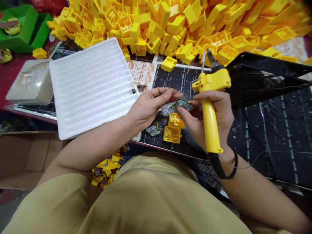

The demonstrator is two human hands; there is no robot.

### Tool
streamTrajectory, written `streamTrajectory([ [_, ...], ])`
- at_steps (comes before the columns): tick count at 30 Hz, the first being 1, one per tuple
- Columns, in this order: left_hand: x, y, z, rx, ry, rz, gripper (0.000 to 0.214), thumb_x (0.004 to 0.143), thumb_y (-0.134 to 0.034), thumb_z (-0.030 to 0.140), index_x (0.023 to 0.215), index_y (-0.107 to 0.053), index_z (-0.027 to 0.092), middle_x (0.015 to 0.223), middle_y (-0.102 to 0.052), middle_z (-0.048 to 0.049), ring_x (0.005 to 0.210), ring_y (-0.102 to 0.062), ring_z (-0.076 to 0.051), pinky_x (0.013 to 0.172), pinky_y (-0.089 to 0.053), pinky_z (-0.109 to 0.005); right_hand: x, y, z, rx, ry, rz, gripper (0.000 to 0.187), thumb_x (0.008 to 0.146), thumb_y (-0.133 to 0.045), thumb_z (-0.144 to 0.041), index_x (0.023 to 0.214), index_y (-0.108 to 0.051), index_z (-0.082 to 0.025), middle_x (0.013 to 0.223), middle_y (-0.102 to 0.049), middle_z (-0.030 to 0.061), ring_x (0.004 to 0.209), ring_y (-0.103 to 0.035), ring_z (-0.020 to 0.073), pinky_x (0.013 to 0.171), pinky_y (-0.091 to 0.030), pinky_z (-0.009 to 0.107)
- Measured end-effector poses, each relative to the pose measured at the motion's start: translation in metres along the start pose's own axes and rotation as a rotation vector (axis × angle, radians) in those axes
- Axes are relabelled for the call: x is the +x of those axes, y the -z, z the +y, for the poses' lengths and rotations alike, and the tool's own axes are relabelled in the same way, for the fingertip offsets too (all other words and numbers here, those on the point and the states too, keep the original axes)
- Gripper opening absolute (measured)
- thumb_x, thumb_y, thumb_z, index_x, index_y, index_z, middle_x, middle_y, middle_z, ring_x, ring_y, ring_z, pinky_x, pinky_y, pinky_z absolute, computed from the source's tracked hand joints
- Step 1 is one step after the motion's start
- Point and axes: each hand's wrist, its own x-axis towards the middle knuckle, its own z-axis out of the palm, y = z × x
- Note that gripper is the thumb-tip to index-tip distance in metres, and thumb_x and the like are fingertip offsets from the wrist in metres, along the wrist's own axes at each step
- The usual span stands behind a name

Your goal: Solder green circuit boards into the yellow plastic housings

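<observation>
My left hand [156, 104] pinches a thin red wire [170, 86] between thumb and forefinger. In my right hand [214, 120] a yellow soldering gun [211, 123] rests with its tip pointing up and away. The thumb and fingertips of that same hand hold a small green circuit board [185, 104], with wires running from it. Just below the hands lies an open yellow plastic casing [172, 134] in two halves. A second circuit board [153, 130] with wires sits left of the casing. Behind the fingers, a crumpled greyish piece [166, 110] is partly hidden.
Many yellow casings [151, 26] are heaped across the back. A white ridged foam tray [92, 87] lies at left, beside a translucent container [31, 81] and green bins [21, 27]. A black stand-like piece [265, 78] is at right. More yellow parts [108, 169] lie below the table edge.
</observation>
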Motion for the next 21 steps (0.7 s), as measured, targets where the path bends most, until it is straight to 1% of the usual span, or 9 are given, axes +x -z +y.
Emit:
streamTrajectory([
  [3, -0.002, -0.011, 0.001, -0.052, 0.061, 0.008, 0.032, 0.103, -0.027, 0.014, 0.118, -0.056, 0.013, 0.121, -0.070, -0.0089, 0.111, -0.067, -0.012, 0.096, -0.054, -0.029, -0.008, 0.003, 0.005, 0.004, 0.013, -0.018, 0.032, 0.079, -0.075, -0.023, 0.101, -0.052, -0.026, 0.091, -0.063, -0.0028, 0.070, -0.067, 0.0113, 0.059, -0.056, 0.020],
  [5, -0.003, -0.007, 0.003, 0.009, 0.052, 0.024, 0.031, 0.103, -0.029, 0.017, 0.118, -0.057, 0.014, 0.115, -0.072, -0.0083, 0.104, -0.069, -0.012, 0.089, -0.056, -0.028, -0.011, 0.008, 0.011, 0.057, -0.003, -0.098, 0.038, 0.079, -0.077, -0.029, 0.107, -0.050, -0.026, 0.099, -0.065, -0.0008, 0.078, -0.070, 0.0138, 0.065, -0.059, 0.023],
  [7, -0.003, 0.004, 0.004, 0.133, -0.001, 0.021, 0.029, 0.102, -0.036, 0.024, 0.114, -0.061, 0.015, 0.106, -0.073, -0.0064, 0.095, -0.070, -0.013, 0.080, -0.057, -0.026, -0.011, 0.016, 0.018, 0.090, -0.013, -0.217, 0.044, 0.082, -0.074, -0.033, 0.115, -0.046, -0.027, 0.118, -0.064, 0.0043, 0.093, -0.071, 0.0178, 0.077, -0.062, 0.030],
  [10, -0.002, 0.023, 0.003, 0.391, -0.090, -0.138, 0.020, 0.093, -0.054, 0.026, 0.098, -0.069, 0.015, 0.088, -0.074, -0.0034, 0.080, -0.069, -0.013, 0.070, -0.053, -0.025, -0.008, 0.024, 0.033, -0.049, 0.073, -0.379, 0.038, 0.089, -0.065, -0.027, 0.121, -0.045, -0.027, 0.134, -0.058, 0.0080, 0.116, -0.063, 0.0225, 0.099, -0.054, 0.046],
  [13, -0.001, 0.028, -0.003, 0.634, -0.143, -0.260, 0.014, 0.083, -0.061, 0.018, 0.090, -0.073, 0.014, 0.079, -0.074, -0.0020, 0.073, -0.067, -0.013, 0.067, -0.049, -0.024, -0.006, 0.027, 0.043, -0.148, 0.173, -0.468, 0.027, 0.089, -0.060, -0.019, 0.114, -0.054, -0.028, 0.117, -0.068, 0.0020, 0.109, -0.066, 0.0219, 0.109, -0.044, 0.056],
  [15, -0.002, 0.023, -0.006, 0.760, -0.158, -0.245, 0.016, 0.082, -0.060, 0.017, 0.091, -0.073, 0.014, 0.080, -0.074, -0.0024, 0.073, -0.067, -0.014, 0.067, -0.048, -0.024, -0.009, 0.031, 0.041, -0.149, 0.175, -0.418, 0.023, 0.089, -0.062, -0.020, 0.110, -0.057, -0.028, 0.109, -0.070, 0.0001, 0.099, -0.069, 0.0196, 0.104, -0.050, 0.048],
  [18, -0.004, 0.013, -0.008, 0.872, -0.139, -0.267, 0.015, 0.083, -0.060, 0.019, 0.089, -0.073, 0.014, 0.078, -0.074, -0.0028, 0.069, -0.066, -0.014, 0.065, -0.046, -0.023, -0.017, 0.050, 0.028, -0.164, 0.163, -0.191, 0.022, 0.084, -0.072, -0.023, 0.103, -0.063, -0.030, 0.095, -0.073, -0.0034, 0.078, -0.070, 0.0148, 0.075, -0.058, 0.028],
  [19, -0.004, 0.010, -0.007, 0.890, -0.130, -0.286, 0.015, 0.083, -0.059, 0.019, 0.088, -0.073, 0.015, 0.077, -0.074, -0.0027, 0.068, -0.065, -0.013, 0.064, -0.045, -0.023, -0.021, 0.060, 0.023, -0.190, 0.177, -0.131, 0.022, 0.082, -0.074, -0.025, 0.101, -0.064, -0.031, 0.089, -0.073, -0.0054, 0.071, -0.069, 0.0135, 0.068, -0.057, 0.025],
  [21, -0.004, 0.006, -0.006, 0.915, -0.117, -0.310, 0.016, 0.082, -0.058, 0.019, 0.087, -0.073, 0.015, 0.076, -0.073, -0.0023, 0.066, -0.064, -0.013, 0.063, -0.044, -0.023, -0.028, 0.085, 0.013, -0.278, 0.199, -0.144, 0.021, 0.085, -0.072, -0.034, 0.105, -0.065, -0.036, 0.080, -0.071, -0.0074, 0.066, -0.067, 0.0136, 0.065, -0.056, 0.026],
])
